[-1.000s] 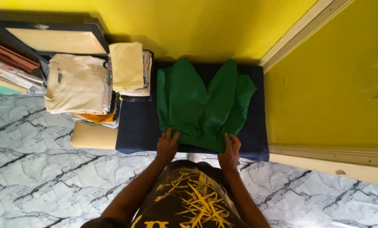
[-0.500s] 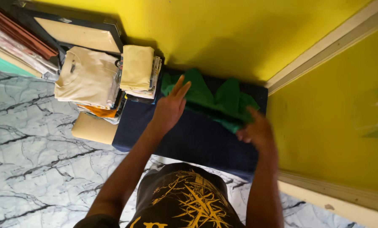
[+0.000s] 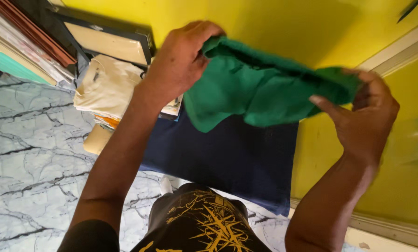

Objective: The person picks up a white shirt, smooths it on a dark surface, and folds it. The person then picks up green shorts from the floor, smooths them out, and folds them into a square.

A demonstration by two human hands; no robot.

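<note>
Your left hand [image 3: 181, 63] is clenched on one end of the green cloth garment [image 3: 260, 88], fingers curled over its top edge, and your right hand [image 3: 367, 116] pinches the other end between thumb and fingers. The garment hangs in the air between your hands, above the dark navy cloth [image 3: 227, 158] spread over the low surface against the yellow wall [image 3: 265, 23]; it does not touch that cloth.

To carry this hold well, keep both grips level and draw the top edge taut, since the middle sags and the lower hem bunches into loose folds. Hold by the edge only, so the fabric falls flat rather than twisting. Keep it square over the navy cloth and away from the stack at your left.

The green fabric looks soft, matte and fairly thin, and it drapes in rounded folds. The navy cloth lies flat and smooth, with a slightly coarser weave as far as you can tell. Left of it sits a pile of folded cream garments [image 3: 108, 86], neat and soft-edged, on top of other folded pieces. Behind them leans a dark-framed board [image 3: 111, 39], hard and flat. The floor [image 3: 36, 154] is glossy, pale marble-patterned, with dark veins.
</note>
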